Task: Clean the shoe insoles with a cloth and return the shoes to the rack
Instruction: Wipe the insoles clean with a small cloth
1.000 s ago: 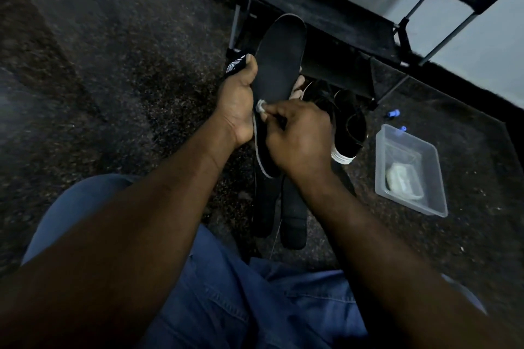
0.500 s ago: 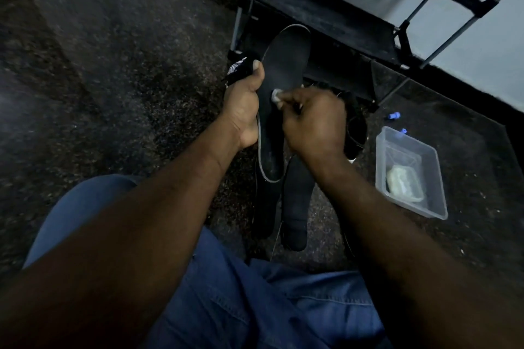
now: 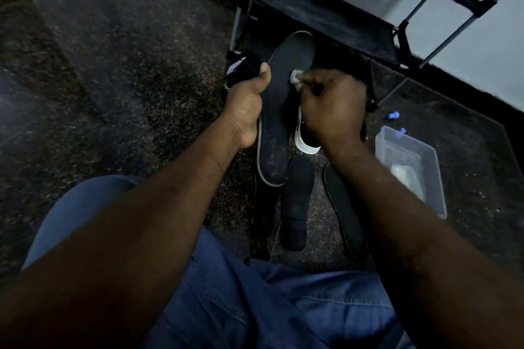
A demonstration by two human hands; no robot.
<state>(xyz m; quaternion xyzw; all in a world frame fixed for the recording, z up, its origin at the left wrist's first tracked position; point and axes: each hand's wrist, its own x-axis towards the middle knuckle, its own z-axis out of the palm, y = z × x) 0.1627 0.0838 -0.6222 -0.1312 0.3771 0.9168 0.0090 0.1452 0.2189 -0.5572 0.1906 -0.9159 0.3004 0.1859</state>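
— First entry?
— Black insole [image 3: 283, 110], held above the floor, toe end toward the shoe rack [image 3: 312, 5]. The left hand [image 3: 246, 105] has its grip closed on the insole's left edge, thumb on top.
— The cloth?
— Small white cloth [image 3: 295, 76], pinched in the right hand [image 3: 331, 105] grip and pressed on the insole, nearer the toe than a second ago.
— Surroundings?
— Second insole [image 3: 297, 201] and third insole [image 3: 344, 212] on the floor below. Clear plastic tub [image 3: 425, 178] to the right.
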